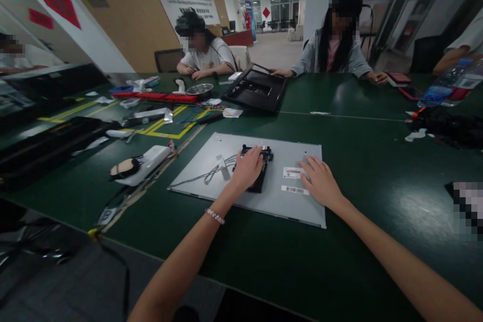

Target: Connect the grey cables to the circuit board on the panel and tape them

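The left hand (247,168) curls its fingers (257,153) over one black part (260,173) mid-panel. The right hand (319,181) lies flat, fingers spread, covering one of two labels (295,189) on the grey panel (211,193) near the table's (358,241) front edge.

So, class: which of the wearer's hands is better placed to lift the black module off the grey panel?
Probably the left hand: it already rests on the black module. The right hand lies flat on the grey panel by the barcode labels, apart from it.
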A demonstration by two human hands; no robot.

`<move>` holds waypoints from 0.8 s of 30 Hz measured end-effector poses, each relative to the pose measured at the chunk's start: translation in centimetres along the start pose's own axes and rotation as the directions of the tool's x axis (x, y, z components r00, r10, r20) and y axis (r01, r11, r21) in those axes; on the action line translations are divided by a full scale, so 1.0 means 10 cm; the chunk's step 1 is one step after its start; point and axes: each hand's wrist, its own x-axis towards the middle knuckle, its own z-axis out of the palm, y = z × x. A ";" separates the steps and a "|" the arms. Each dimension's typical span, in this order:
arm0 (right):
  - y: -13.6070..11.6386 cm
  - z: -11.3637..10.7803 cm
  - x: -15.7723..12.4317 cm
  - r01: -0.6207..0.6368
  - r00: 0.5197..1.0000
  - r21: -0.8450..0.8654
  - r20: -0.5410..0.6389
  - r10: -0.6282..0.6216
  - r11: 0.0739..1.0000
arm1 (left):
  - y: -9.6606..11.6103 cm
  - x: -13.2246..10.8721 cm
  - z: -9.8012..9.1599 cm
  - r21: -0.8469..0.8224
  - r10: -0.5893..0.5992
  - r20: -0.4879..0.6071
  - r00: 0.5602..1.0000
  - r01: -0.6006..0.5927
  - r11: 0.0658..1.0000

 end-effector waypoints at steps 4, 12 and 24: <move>0.01 0.03 0.00 0.003 1.000 0.012 0.008 -0.003 1.000 | -0.07 0.01 0.02 -0.028 -0.011 0.026 1.000 0.012 1.000; 0.04 0.06 0.00 0.005 1.000 0.015 0.017 -0.005 1.000 | -0.18 0.24 0.01 0.008 0.060 0.162 0.985 -0.062 0.998; 0.00 0.03 0.02 0.001 1.000 0.005 0.014 -0.001 1.000 | -0.33 0.38 0.07 0.031 0.164 0.219 0.962 -0.175 0.984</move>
